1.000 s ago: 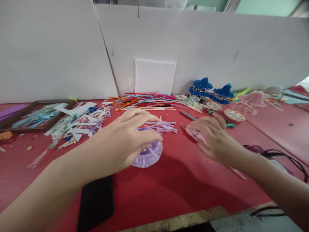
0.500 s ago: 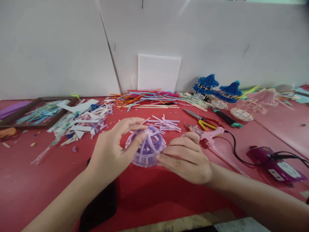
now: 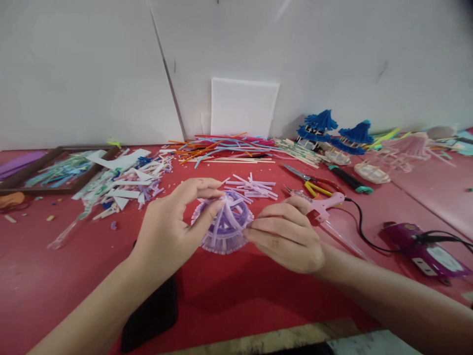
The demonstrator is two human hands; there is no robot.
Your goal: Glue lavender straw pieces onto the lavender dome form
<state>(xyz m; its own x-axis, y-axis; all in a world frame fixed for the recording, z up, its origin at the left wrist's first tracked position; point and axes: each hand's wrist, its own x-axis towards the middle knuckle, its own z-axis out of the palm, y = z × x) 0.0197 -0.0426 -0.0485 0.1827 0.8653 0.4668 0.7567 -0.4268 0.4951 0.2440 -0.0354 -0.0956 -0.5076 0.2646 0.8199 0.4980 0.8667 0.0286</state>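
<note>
A purple dome-shaped craft model (image 3: 223, 241) with strips running down from its peak and a frilled rim is held above the red table. My left hand (image 3: 175, 222) is closed on its peak, thumb and fingertips pinching the strips there. Low on its right side, my right hand (image 3: 286, 234) has thumb and fingers pressed together on the end of a strip, close to the rim. The fingertips hide part of that strip. Just behind the model lies a loose pile of short lilac sticks (image 3: 254, 186).
Right of my hands are pliers (image 3: 312, 185), a black-and-green handled tool (image 3: 349, 179), a pink glue gun (image 3: 323, 207) and a purple power strip (image 3: 424, 251). Scraps (image 3: 129, 180) lie left, coloured sticks (image 3: 225, 148) behind. A black flat object (image 3: 151, 315) is under my left forearm.
My right fingertips have shifted slightly right and up along the model's side. My left hand keeps its pinch on the peak. The view has tilted very slightly.
</note>
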